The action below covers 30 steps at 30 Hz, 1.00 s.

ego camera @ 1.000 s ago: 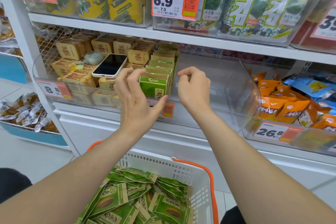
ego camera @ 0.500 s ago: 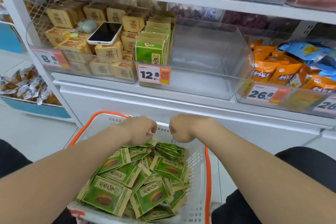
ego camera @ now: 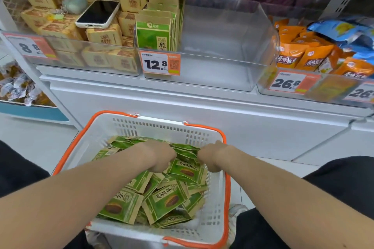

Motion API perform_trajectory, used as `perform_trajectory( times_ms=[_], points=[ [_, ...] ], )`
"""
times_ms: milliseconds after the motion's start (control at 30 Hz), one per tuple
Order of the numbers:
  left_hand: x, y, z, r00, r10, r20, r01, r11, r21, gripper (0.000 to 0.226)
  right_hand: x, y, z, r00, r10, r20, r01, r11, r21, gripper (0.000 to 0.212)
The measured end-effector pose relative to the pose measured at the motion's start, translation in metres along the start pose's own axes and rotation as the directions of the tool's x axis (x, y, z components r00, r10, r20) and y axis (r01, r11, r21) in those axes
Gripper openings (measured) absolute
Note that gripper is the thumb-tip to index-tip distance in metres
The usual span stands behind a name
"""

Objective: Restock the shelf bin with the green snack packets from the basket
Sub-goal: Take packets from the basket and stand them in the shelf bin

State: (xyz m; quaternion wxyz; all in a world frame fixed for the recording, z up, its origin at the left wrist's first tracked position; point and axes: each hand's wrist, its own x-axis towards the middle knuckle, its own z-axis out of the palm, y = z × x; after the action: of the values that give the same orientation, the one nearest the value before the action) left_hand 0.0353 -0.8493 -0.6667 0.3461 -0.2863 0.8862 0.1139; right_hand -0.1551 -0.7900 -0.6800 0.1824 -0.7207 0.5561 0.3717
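**Basket** (ego camera: 153,127): white plastic with orange handles, on the floor between the person's knees. It serves as the reference for every entry below.

**Packets** (ego camera: 168,200): green with kraft-paper edges, heaped loose inside the basket at all angles, most lying flat.

**Left hand** (ego camera: 159,155): in the basket, knuckles up, on the far part of the heap. The fingers are curled down into the packets and hidden by the back of the hand. Whether they grip one cannot be told.

**Right hand** (ego camera: 210,157): in the basket at its right wall, just beside the left hand. The fingers are curled under and touch the edge of a packet. A grip cannot be confirmed.

**Bin** (ego camera: 232,46): clear plastic, on the shelf straight above the basket.

**Row** (ego camera: 157,32): upright green packets, front to back, against the bin's left wall above the basket. The rest of the bin floor is bare.

**Tag** (ego camera: 160,63): reads 12.8, on the bin's front lip above the basket.

**Phone** (ego camera: 98,14): dark screen up, above and left of the basket, lying on brown packs (ego camera: 103,35).

**Orange bags** (ego camera: 299,54): above and right of the basket.

**Blue bags** (ego camera: 340,30): above and right of the basket, behind the orange bags.
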Motion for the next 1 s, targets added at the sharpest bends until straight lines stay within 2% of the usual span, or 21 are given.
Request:
perform_trajectory(
  times_ms=[167, 300, 367, 467, 567, 667, 733, 800, 867, 933, 967, 1000],
  points=[
    [0.008, -0.003, -0.003, 1.000, -0.008, -0.009, 0.009, 1.000, 0.027, 0.048, 0.014, -0.002, 0.018, 0.998, -0.034, 0.057, 0.031, 0.999, 0.043, 0.031],
    [0.012, -0.007, -0.004, 1.000, -0.018, -0.006, 0.018, 1.000, 0.020, 0.040, 0.020, -0.001, 0.016, 0.998, -0.055, 0.034, 0.049, 0.989, 0.140, 0.014],
    [0.012, -0.008, -0.006, 0.999, -0.028, -0.015, 0.029, 0.999, 0.026, 0.038, 0.021, 0.000, 0.010, 0.997, -0.058, -0.055, 0.068, 0.977, 0.200, 0.013],
    [0.012, -0.010, -0.010, 0.997, -0.019, -0.075, 0.016, 0.999, -0.042, 0.037, 0.022, -0.003, -0.005, 0.955, 0.001, -0.298, 0.103, 0.937, 0.332, 0.021],
    [0.014, -0.014, -0.013, 0.988, -0.036, -0.153, 0.000, 0.972, -0.234, 0.049, 0.019, -0.006, -0.023, 0.857, 0.151, -0.493, 0.143, 0.849, 0.509, 0.026],
    [0.011, -0.018, -0.019, 0.985, -0.044, -0.167, -0.036, 0.894, -0.447, 0.066, 0.013, -0.003, -0.036, 0.766, 0.280, -0.579, 0.176, 0.775, 0.607, 0.028],
    [0.006, -0.019, -0.023, 0.985, -0.033, -0.172, -0.069, 0.830, -0.554, 0.083, 0.007, -0.001, -0.043, 0.736, 0.379, -0.561, 0.197, 0.672, 0.714, 0.029],
    [0.001, -0.020, -0.027, 0.981, -0.021, -0.195, -0.112, 0.757, -0.644, 0.109, 0.000, 0.001, -0.052, 0.701, 0.499, -0.509, 0.233, 0.515, 0.825, 0.030],
    [-0.004, -0.020, -0.031, 0.971, -0.019, -0.238, -0.159, 0.694, -0.703, 0.125, -0.010, -0.001, -0.063, 0.688, 0.613, -0.388, 0.318, 0.226, 0.921, 0.028],
    [-0.007, -0.019, -0.034, 0.956, -0.036, -0.292, -0.195, 0.664, -0.721, 0.123, -0.022, -0.003, -0.072, 0.700, 0.681, -0.217, 0.386, -0.105, 0.916, 0.023],
    [-0.008, -0.018, -0.036, 0.946, -0.060, -0.320, -0.204, 0.657, -0.725, 0.110, -0.028, -0.003, -0.076, 0.711, 0.687, -0.149, 0.416, -0.241, 0.877, 0.019],
    [-0.008, -0.019, -0.038, 0.929, -0.094, -0.357, -0.216, 0.646, -0.732, 0.088, -0.033, -0.002, -0.079, 0.722, 0.684, -0.102, 0.445, -0.346, 0.826, 0.016]
  ],
)
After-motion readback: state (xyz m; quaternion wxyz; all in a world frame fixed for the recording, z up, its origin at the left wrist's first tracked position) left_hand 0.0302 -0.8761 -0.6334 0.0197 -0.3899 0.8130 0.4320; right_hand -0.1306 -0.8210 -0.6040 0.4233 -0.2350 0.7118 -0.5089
